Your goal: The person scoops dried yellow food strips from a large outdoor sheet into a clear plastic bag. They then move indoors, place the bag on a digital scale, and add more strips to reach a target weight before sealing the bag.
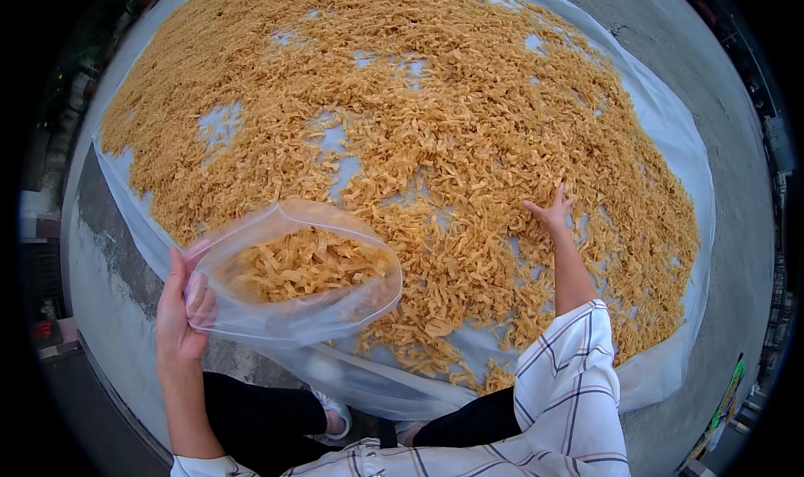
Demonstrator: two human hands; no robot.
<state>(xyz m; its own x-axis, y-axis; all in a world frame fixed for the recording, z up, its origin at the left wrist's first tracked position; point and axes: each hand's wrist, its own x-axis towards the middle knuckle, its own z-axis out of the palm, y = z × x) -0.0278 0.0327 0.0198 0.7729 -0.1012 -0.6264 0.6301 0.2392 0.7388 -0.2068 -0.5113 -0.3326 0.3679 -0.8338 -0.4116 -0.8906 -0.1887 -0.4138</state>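
Nearest, the person is crouching in dark trousers and a white plaid shirt (569, 393), two pale shoes (335, 414) showing at the sheet's near edge. The left hand (182, 305) is closing around the rim of a clear plastic bag (293, 309), fingers curled into the film and holding its mouth open toward the pile. The bag is one, limp and see-through, lying on its side just above the near edge of the sheet, partly filled with golden dried strips (306, 263) like those spread beyond it.

The right hand (551, 213) is reaching farther out, fingers spread wide, palm down and touching the dried strips (435, 125); whether it is gripping any cannot be told. The strips are thin, curled, tan to orange, too many to count, lying in one broad layer with bare pale patches showing through.

One white plastic sheet (670, 117) is carrying the whole spread, its borders running free of strips along the near side and the right. Around it grey concrete ground (729, 251) is lying open on the left, right and far right, curving toward the rim.
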